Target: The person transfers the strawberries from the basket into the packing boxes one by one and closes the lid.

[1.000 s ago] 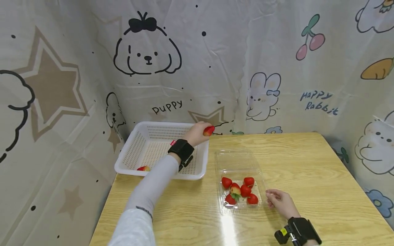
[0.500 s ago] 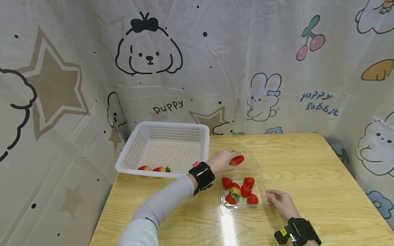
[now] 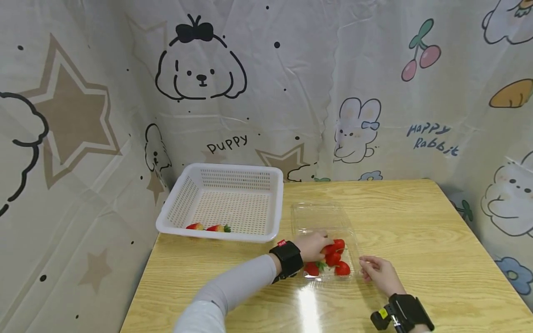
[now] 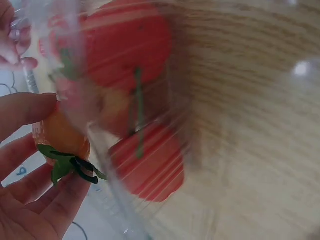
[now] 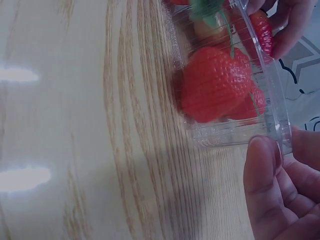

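My left hand point(image 3: 310, 246) reaches over the clear plastic clamshell box point(image 3: 319, 216), whose lid lies folded back. Between its thumb and fingers it pinches a strawberry point(image 4: 62, 135) with green leaves, at the box's wall in the left wrist view. Several red strawberries point(image 3: 342, 268) lie inside the box; the left hand covers some of them in the head view. At the box's right side, my right hand point(image 3: 381, 276) pinches the rim between thumb and fingers, as the right wrist view shows up close.
A white perforated basket point(image 3: 233, 203) stands at the back left of the wooden table point(image 3: 399, 217). Two strawberries point(image 3: 215, 228) lie along its near wall. A printed curtain point(image 3: 266, 92) hangs behind and along the sides.
My left hand has carried the strawberry from over the basket, rightward and toward me, down into the clamshell box. The right hand has stayed at the box's rim.
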Motion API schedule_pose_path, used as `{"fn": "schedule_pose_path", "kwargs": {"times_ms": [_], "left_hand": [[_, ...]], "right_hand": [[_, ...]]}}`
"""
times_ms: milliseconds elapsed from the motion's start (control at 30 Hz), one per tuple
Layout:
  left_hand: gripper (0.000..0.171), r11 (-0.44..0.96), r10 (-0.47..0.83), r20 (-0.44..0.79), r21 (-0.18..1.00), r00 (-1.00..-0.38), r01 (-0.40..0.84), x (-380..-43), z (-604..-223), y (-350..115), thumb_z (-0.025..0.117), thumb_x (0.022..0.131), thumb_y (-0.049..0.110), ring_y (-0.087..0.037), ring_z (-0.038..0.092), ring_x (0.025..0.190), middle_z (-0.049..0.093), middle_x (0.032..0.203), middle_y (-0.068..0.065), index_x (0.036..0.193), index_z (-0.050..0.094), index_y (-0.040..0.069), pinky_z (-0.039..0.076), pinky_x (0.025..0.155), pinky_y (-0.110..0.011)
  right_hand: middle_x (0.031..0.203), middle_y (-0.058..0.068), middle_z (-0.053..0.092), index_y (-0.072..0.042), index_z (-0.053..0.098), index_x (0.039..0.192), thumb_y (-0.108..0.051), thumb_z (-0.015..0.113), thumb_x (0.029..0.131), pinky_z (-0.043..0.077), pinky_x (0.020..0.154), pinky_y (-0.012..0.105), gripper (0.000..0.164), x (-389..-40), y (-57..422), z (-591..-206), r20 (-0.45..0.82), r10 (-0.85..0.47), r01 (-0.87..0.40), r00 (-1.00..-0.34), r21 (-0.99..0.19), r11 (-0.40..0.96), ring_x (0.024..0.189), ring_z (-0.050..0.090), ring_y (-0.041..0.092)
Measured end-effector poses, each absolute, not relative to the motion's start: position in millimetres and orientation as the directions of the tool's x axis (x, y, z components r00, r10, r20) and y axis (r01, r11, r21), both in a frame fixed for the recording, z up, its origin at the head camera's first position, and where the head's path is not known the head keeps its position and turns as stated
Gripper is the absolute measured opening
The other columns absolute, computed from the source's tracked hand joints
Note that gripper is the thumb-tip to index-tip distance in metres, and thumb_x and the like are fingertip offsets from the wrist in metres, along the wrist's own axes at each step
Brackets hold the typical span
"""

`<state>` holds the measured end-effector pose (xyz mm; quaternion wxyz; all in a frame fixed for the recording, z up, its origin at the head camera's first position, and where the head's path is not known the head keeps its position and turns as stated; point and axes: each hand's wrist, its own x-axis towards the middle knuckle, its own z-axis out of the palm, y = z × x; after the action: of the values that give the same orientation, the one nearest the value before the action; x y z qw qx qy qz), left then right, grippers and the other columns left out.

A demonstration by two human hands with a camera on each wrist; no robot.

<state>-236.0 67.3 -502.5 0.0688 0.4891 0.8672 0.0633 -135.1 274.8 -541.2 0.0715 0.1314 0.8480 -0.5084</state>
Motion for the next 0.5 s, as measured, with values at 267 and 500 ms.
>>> {"fn": "schedule_pose_path", "kwargs": {"times_ms": [267, 500], "left_hand": [[0.03, 0.522, 0.853, -0.057, 0.141, -0.52, 0.841, -231.5, -506.5, 66.8, 0.065, 0.08, 0.016, -0.008, 0.048, 0.07, 0.051, 0.084, 0.002, 0.11, 0.064, 0.014, 0.034, 0.056, -0.016], [0.036, 0.543, 0.839, -0.073, 0.123, -0.539, 0.83, -231.8, -510.1, 63.6, 0.061, 0.083, 0.017, -0.012, 0.056, 0.082, 0.058, 0.096, 0.0, 0.118, 0.06, 0.014, 0.043, 0.069, -0.019]], "right_hand": [[0.078, 0.011, 0.063, 0.012, 0.052, 0.117, -0.011, 0.052, 0.092, 0.052, 0.06, 0.029, 0.034, -135.0, 274.5, -541.0, -0.265, 0.155, 0.307, -0.952, -0.838, 0.451, 0.068, 0.059, 0.017], [0.077, 0.01, 0.063, 0.012, 0.053, 0.116, -0.01, 0.052, 0.092, 0.052, 0.059, 0.029, 0.033, -135.6, 274.6, -541.9, -0.262, 0.158, 0.306, -0.952, -0.833, 0.46, 0.067, 0.059, 0.017]]}}
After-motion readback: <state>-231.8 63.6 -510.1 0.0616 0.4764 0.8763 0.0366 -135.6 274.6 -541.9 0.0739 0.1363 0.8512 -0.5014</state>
